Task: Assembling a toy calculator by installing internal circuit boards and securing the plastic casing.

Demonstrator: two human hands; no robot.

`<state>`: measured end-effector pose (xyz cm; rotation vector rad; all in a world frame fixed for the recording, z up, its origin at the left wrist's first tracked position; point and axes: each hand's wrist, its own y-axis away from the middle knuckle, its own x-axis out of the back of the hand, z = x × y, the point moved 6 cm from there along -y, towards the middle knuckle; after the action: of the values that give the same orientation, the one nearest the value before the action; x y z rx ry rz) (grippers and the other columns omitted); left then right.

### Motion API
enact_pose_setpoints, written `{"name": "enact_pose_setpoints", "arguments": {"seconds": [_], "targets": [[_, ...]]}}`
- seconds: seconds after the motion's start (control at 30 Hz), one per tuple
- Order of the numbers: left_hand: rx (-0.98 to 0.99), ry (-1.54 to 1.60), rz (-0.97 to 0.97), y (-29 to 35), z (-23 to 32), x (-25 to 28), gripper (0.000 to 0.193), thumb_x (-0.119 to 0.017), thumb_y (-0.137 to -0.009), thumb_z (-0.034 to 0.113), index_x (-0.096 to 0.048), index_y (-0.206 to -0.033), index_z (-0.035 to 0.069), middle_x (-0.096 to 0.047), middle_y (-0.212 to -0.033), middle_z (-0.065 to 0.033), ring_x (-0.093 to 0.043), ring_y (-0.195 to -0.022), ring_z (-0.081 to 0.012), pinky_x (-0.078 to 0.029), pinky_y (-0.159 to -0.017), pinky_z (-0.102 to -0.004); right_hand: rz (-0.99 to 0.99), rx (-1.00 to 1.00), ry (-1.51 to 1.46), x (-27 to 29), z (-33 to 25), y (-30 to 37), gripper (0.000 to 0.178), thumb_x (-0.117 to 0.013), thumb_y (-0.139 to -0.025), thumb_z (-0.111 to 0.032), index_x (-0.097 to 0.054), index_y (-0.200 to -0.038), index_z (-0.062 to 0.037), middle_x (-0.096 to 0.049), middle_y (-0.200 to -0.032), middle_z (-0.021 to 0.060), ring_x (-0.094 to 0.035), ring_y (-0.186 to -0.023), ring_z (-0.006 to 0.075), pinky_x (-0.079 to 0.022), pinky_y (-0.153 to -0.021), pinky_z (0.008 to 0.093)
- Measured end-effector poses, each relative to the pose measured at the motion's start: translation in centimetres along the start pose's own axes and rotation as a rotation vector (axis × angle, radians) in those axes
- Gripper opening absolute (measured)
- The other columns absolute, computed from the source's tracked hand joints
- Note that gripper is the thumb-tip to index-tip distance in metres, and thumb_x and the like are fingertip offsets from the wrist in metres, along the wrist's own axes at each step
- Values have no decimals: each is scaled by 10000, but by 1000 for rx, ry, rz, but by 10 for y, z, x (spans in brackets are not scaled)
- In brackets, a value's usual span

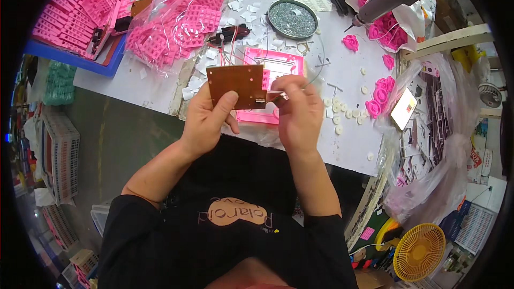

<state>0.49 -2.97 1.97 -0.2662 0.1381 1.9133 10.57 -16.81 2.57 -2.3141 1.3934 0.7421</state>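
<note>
around the edges

a lit phone (pixel 403 109) lies at right of the frame, a small fan (pixel 489 95) at the right edge, a yellow round slatted object (pixel 419 252) at lower right, stacked pale crates (pixel 63 150) at left beside green floor (pixel 120 139).

Bright, diffuse light, its source out of view, washes the white table (pixel 342 150) with only faint shadows, while the floor (pixel 134 134) beyond its left edge lies dimmer. Glare streaks the clear bag (pixel 176 27) near the far left corner, and a pale rectangular panel (pixel 404 109) at the right edge glows almost white. Fisheye distortion bends lines toward black corners, and detail beside the right hand (pixel 301 115) looks soft.
</note>
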Motion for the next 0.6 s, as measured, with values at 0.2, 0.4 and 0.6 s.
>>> {"name": "enact_pose_setpoints", "arguments": {"seconds": [0.2,0.4,0.6], "targets": [[178,124,-87,0,1,5,368,-417,-1072,140,-430,-1407,-12,-678,-1108,-172,-722,-814,-232,-594,-564,-271,-290,-120,-204,78,-31,39,351,-506,-1011,-323,-627,-960,2,-655,-893,166,-613,-926,286,-508,-862,424],[-95,-408,-642,16,14,-22,226,-682,-911,4,-667,-1132,45,-733,-976,-109,-718,-790,-262,-551,-701,-330,-504,59,1074,89,-138,67,892,-511,-873,-729,-651,-1231,77,-665,-1226,244,-572,-1223,398,-412,-1055,516],[-169,-357,-589,14,16,-29,196,-733,-873,37,-699,-1059,88,-707,-913,-106,-700,-781,-328,-543,-682,-367,-1037,42,1204,-4,-60,45,878,-701,-817,-603,-516,-1457,-31,-510,-1463,202,-471,-1331,436,-375,-1105,482]]}}
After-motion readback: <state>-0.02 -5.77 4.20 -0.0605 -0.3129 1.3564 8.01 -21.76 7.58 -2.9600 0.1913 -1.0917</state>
